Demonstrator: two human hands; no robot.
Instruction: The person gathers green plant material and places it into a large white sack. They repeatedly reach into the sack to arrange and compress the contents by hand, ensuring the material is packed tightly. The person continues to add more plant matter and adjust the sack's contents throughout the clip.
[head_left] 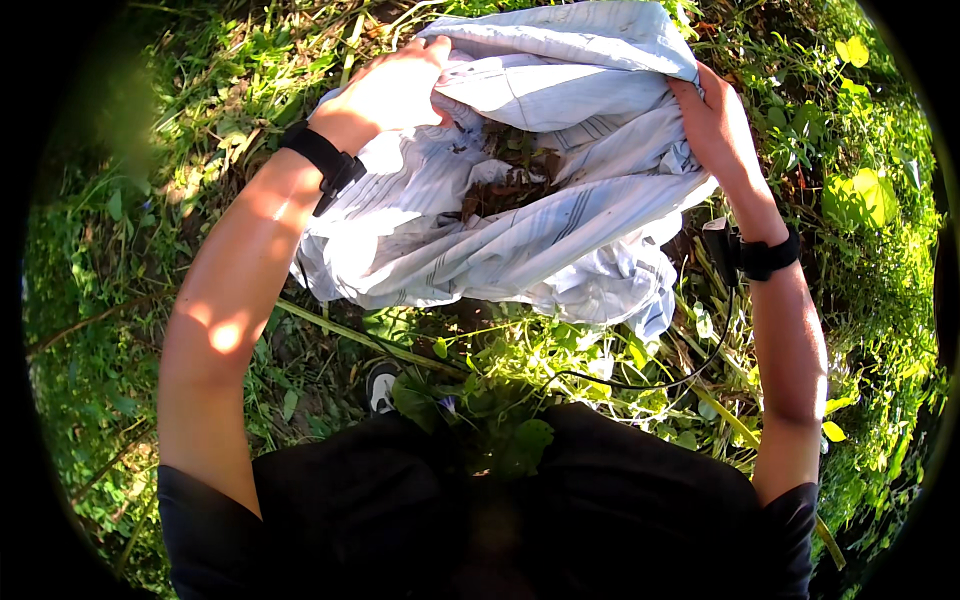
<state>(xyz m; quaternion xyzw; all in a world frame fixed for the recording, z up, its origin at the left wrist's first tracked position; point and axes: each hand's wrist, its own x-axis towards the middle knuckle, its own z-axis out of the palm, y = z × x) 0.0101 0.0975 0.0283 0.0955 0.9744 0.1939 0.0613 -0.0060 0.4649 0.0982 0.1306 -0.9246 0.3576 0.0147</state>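
A pale cloth with thin dark stripes lies bunched on the plants in front of me, its edges gathered up into a hollow. Inside the hollow are brown dry leaves or plant bits. At the cloth's far left edge, my left hand grips the fabric, partly washed out by sunlight. My right hand pinches the raised fold at the far right, thumb and fingers closed on it. Folds hide some of the fingertips.
Grass and leafy plants surround the cloth. A green stalk crosses the ground near my shoe. From the device on my right wristband, a black cable loops over the plants. My left wrist has a black band.
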